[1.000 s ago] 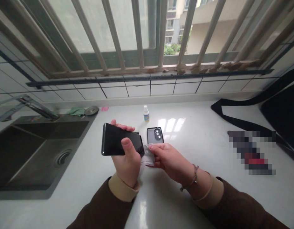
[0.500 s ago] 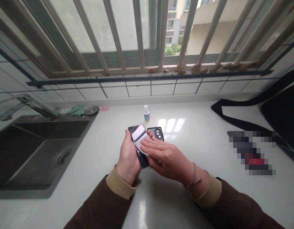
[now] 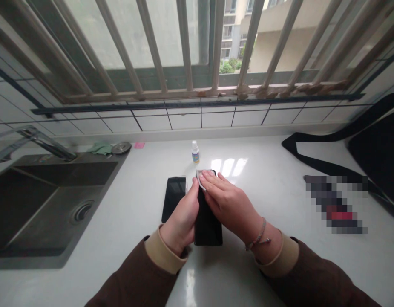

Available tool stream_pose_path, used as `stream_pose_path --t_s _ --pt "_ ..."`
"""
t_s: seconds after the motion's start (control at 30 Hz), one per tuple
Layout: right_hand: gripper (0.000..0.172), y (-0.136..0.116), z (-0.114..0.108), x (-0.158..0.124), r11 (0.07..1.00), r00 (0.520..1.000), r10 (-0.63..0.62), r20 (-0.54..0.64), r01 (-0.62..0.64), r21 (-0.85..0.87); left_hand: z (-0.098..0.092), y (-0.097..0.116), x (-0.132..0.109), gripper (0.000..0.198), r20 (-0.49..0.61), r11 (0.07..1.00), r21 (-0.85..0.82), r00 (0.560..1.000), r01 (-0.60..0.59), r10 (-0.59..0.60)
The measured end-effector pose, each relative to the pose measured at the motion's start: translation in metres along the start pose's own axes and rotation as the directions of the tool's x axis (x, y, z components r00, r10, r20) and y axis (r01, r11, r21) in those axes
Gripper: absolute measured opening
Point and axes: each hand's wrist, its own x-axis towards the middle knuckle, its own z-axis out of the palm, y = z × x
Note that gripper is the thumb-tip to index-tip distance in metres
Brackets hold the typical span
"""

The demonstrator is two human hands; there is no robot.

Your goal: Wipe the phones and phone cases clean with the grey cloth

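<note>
Left hand: I see it (image 3: 180, 215) curled with the fingers upright and the thumb side against the left edge of the black smartphone (image 3: 208, 230); I cannot tell whether it truly grips or only steadies.

Right hand: It (image 3: 228, 204) lies flat, fingers spread a little and pressing down on a pale wiping cloth (image 3: 201, 178) at the phone's far end.

Phone position: It lies flat on the white countertop (image 3: 273, 273), near me and between my hands, long side pointing away from me.

Handling: I judge it light, stiff and fragile, with a slippery glossy surface. I would take it by its long edges, since a flat lift from the counter offers little purchase.

Beside it: A second dark smartphone (image 3: 173, 198) lies just left of the left hand, its glossy face up and nearly touching the fingers.

Cloth: It looks soft and thin, bunched under the right fingertips.

Hidden: The hands and cloth cover the far half of the black phone, so I cannot tell which face is up. The small dropper bottle (image 3: 195, 152) beyond them is too small for me to read its label. The pixelated object (image 3: 334, 204) on the right is impossible to make out.
</note>
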Motion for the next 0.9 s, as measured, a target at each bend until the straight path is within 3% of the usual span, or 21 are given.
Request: stream_pose_path --t_s 0.13,0.27,0.5,0.63,0.77,0.9 --pt "0.047 -0.004 -0.001 -0.003 0.996 0.997 -0.081 0.003 0.081 0.032 -0.002 0.004 0.001 0.047 -0.020 0.999 -0.013 0.999 -0.036 0.035" --pt "0.048 -0.008 0.002 -0.006 0.973 0.977 -0.208 0.054 0.201 0.116 -0.006 0.016 0.003 0.059 -0.078 0.998 -0.026 0.996 0.049 -0.051" --pt "0.049 -0.001 0.002 -0.002 0.995 0.995 0.090 -0.045 -0.092 -0.045 -0.003 0.008 0.003 0.050 -0.026 0.998 -0.052 0.998 0.047 -0.049" --pt "0.047 -0.001 0.003 -0.002 0.998 0.997 0.068 -0.025 -0.068 0.002 0.000 0.011 0.004 0.055 -0.078 0.998 -0.056 0.996 0.030 -0.034" --pt "0.043 -0.009 0.005 -0.005 0.994 0.998 -0.057 0.014 0.056 0.097 0.002 0.024 0.005 0.070 -0.178 0.996 -0.077 0.983 -0.050 0.035" --pt "0.041 -0.015 0.001 -0.008 0.971 0.987 -0.158 -0.021 0.159 0.177 -0.003 0.039 0.007 0.070 -0.278 0.969 -0.045 0.935 -0.243 0.222"
